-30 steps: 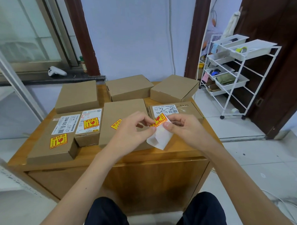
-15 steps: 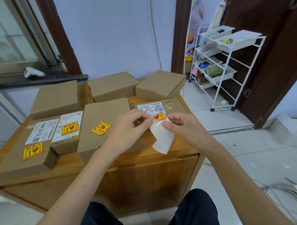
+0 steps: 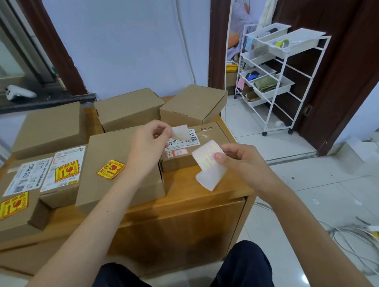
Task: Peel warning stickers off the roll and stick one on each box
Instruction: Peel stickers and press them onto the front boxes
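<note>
My left hand [image 3: 149, 143] pinches a peeled sticker [image 3: 180, 131], pale back side toward me, above the right front box [image 3: 208, 136], which bears a white shipping label. In my right hand [image 3: 239, 161] I grip the white backing strip [image 3: 208, 165], curled, with faint yellow showing through. The middle front box [image 3: 119, 168] carries a yellow and red warning sticker [image 3: 111, 169]. Two boxes at the left front [image 3: 15, 193] [image 3: 64, 175] each have a warning sticker too. Three plain boxes [image 3: 49, 127] [image 3: 128, 108] [image 3: 194, 105] stand at the back.
All boxes rest on a wooden cabinet [image 3: 182, 209] against a pale wall. A white wire rack [image 3: 276, 82] with trays stands on the tiled floor at the right. Cables [image 3: 353, 237] lie on the floor. A white controller [image 3: 18, 92] sits on the window ledge.
My hands have pulled apart: the left lifted the sticker free of the backing and up over the right front box; the right drew the strip right and down.
</note>
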A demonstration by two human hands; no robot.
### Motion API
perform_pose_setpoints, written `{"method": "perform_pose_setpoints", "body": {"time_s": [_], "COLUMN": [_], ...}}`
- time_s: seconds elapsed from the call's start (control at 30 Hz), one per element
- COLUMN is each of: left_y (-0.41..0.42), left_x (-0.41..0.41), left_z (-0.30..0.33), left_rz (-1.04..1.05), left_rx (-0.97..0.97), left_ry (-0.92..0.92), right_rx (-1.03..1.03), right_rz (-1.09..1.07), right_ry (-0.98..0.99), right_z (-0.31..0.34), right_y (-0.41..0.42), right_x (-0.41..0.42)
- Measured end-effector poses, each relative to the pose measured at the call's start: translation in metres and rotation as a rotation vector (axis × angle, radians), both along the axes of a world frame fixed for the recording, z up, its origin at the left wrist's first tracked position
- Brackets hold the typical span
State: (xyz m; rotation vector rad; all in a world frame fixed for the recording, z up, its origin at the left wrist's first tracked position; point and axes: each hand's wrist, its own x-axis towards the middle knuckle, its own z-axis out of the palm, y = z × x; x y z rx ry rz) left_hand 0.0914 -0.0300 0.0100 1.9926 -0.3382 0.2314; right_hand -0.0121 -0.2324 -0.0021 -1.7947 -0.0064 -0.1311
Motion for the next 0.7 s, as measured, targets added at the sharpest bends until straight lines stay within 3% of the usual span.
{"method": "perform_pose_setpoints", "body": {"time_s": [0.13,0.7], "left_y": [-0.010,-0.014], "left_x": [0.008,0.016], "left_z": [-0.013,-0.029], "left_rz": [0.025,-0.099], "left_rx": [0.302,0.927], "left_ry": [-0.136,-0.223], "right_rx": [0.023,0.036], "right_rz": [-0.020,-0.048], "right_ry": [0.010,0.049], "right_z": [-0.004,-0.006], "right_y": [-0.006,-0.007], "right_x": [0.002,0.002]}}
